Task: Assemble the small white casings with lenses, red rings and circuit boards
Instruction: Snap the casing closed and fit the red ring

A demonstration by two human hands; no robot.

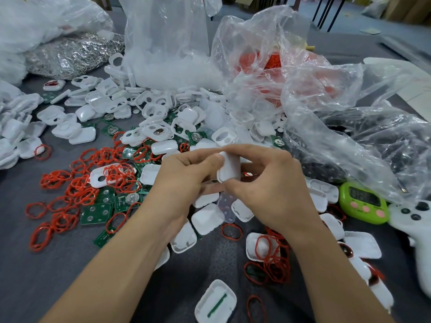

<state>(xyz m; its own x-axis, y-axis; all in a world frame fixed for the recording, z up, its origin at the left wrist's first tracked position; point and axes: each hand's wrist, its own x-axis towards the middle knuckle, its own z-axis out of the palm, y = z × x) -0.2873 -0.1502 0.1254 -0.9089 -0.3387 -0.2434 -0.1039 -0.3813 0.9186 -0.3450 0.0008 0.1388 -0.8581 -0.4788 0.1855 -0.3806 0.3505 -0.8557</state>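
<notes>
Over the grey desk [58, 264] strewn with red rings [77, 190] and circuit boards [96, 214], the left hand [184, 176] and right hand [268, 183] pinch one white casing [229, 169] between them; it is probably being pressed together; the next move likely calls for firm, even squeezing.

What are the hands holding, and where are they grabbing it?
One small white casing, held by both hands. The left hand grips its left edge with the thumb; the right hand pinches its top and bottom ends.
</notes>
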